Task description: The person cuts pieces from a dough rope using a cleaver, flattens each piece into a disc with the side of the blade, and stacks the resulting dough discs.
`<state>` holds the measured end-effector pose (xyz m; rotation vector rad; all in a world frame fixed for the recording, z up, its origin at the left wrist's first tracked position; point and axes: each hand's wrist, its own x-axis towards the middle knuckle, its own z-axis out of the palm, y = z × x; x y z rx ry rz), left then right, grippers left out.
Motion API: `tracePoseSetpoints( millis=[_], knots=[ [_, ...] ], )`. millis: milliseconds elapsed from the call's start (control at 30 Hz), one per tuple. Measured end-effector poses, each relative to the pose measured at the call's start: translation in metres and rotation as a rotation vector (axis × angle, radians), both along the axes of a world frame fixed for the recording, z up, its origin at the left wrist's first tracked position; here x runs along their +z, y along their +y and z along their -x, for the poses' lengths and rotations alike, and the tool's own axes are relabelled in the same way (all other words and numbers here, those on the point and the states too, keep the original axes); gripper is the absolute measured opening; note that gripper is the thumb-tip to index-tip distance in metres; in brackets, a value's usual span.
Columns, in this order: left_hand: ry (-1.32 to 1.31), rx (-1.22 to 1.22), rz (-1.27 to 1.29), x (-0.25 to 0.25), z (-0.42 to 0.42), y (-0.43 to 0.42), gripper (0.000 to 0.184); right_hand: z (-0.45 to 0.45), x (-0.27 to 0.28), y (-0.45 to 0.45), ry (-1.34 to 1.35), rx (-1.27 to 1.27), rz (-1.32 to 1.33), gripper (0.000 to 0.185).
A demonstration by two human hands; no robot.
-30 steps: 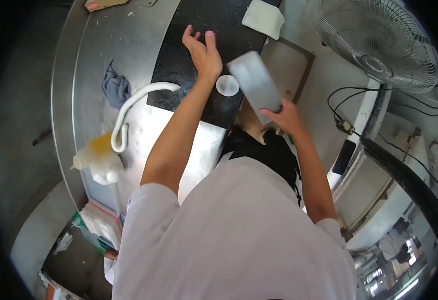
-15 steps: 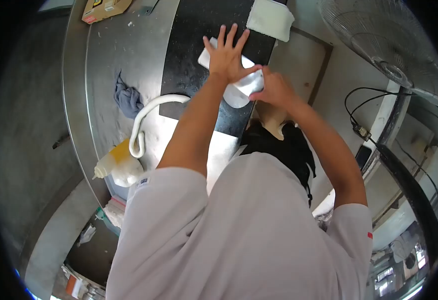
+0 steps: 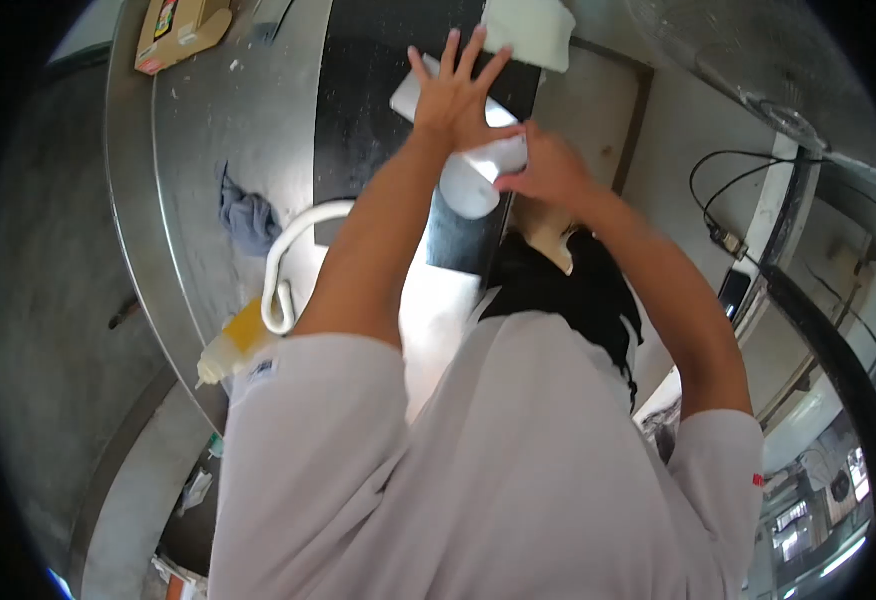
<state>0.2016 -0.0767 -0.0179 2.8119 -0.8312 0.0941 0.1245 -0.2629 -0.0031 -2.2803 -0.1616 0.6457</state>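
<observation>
My left hand (image 3: 453, 105) lies flat with its fingers spread wide, pressing on a broad flat pale blade (image 3: 502, 155) that looks like a cleaver's. At the blade's near right end, my right hand (image 3: 550, 172) is closed around it; any handle is hidden by the fingers. A thin round white disc, apparently dough (image 3: 469, 194), shows just below the blade on the black work surface (image 3: 363, 120). To the left, a long white rope, apparently of dough (image 3: 298, 226), curves out from behind my left forearm.
A squeeze bottle of yellow liquid (image 3: 243, 332) lies by my left sleeve. A blue-grey cloth (image 3: 248, 220) sits on the metal table (image 3: 248, 110), and a cardboard box (image 3: 186, 40) at its far left. A folded white cloth (image 3: 530, 32) lies beyond my hands. A fan (image 3: 748, 80) stands right.
The view has shifted a little, so the table items sit further left and lower. Both hands stay on the blade, nearly in place; slightly more of the round disc shows.
</observation>
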Motion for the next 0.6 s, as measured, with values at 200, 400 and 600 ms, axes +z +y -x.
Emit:
tracePoseSetpoints(
  millis=[200, 400, 600],
  knots=[
    [0.246, -0.171, -0.036, -0.005, 0.095, -0.011, 0.113, 0.101, -0.012, -0.012, 0.008, 0.025, -0.007, 0.088],
    [0.035, 0.088, 0.038, -0.005, 0.043, -0.02, 0.113, 0.006, -0.007, -0.041, 0.001, 0.238, 0.015, 0.083],
    [0.076, 0.075, 0.046, -0.013, 0.061, 0.0, 0.115, 0.021, -0.012, -0.028, -0.025, 0.324, -0.066, 0.079]
  ],
)
